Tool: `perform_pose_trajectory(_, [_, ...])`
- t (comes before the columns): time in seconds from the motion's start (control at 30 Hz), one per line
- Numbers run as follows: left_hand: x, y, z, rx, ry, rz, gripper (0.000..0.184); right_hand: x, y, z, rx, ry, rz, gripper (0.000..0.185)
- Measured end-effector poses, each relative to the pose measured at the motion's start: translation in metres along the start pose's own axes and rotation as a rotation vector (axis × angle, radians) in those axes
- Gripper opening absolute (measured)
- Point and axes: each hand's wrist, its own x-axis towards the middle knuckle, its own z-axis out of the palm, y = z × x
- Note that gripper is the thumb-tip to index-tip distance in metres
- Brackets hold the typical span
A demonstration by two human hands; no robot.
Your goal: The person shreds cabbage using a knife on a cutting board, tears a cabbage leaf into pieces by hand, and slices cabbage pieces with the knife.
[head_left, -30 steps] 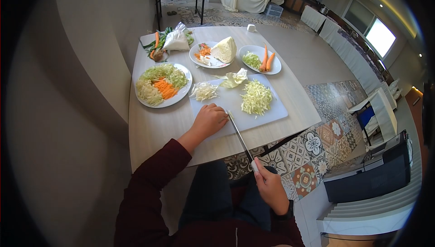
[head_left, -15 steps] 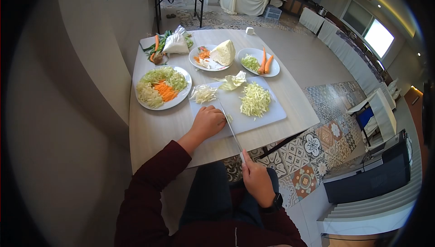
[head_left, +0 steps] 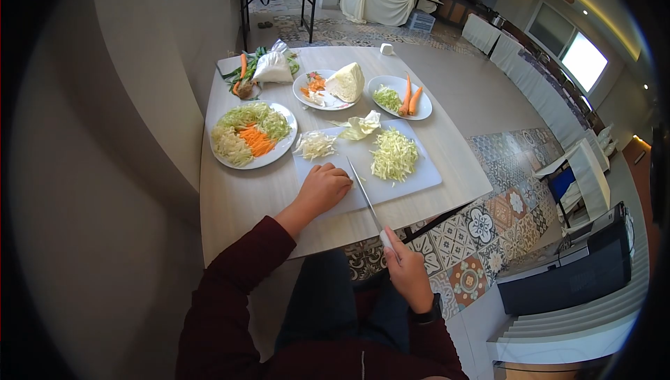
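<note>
My right hand [head_left: 410, 274] grips the white handle of a kitchen knife [head_left: 364, 191], its blade slanting over the cutting board [head_left: 419, 181] with the tip pointing away from me. On the board, my left hand [head_left: 324, 188] rests with curled fingers just left of the blade; whatever is under them is hidden. Small pale green bits lie between fingertips and knife. A heap of shredded cabbage [head_left: 393, 154] sits right of the blade. Beyond my left hand is a smaller pile of whitish shreds [head_left: 315, 145], and a loose cabbage leaf [head_left: 361, 126] lies at the board's far edge.
A plate of shredded cabbage and carrot [head_left: 285, 145] stands left. Farther back are a plate with a cabbage wedge [head_left: 345, 83], a plate with whole carrots [head_left: 413, 101], and a plastic bag of white contents [head_left: 273, 68] by greens. A wall [head_left: 139, 122] borders the left side.
The knife and my right hand have shifted right and slightly toward me, so the blade stands apart from my left fingers. My left hand has barely moved.
</note>
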Motion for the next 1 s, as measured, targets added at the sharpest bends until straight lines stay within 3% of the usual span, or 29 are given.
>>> perform_pose_trajectory(0.2, [0.001, 0.002, 0.000, 0.022, 0.002, -0.005, 0.009, -0.001, -0.010, -0.004, 0.039, -0.072, 0.134, 0.043])
perform_pose_trajectory(0.6, [0.001, 0.002, 0.000, 0.042, 0.003, 0.002, 0.009, -0.008, 0.000, 0.011, -0.040, 0.028, -0.069, 0.044])
perform_pose_trajectory(1.0, [0.001, 0.002, 0.000, 0.018, 0.005, -0.007, 0.008, -0.033, -0.014, 0.007, -0.142, -0.018, -0.023, 0.046])
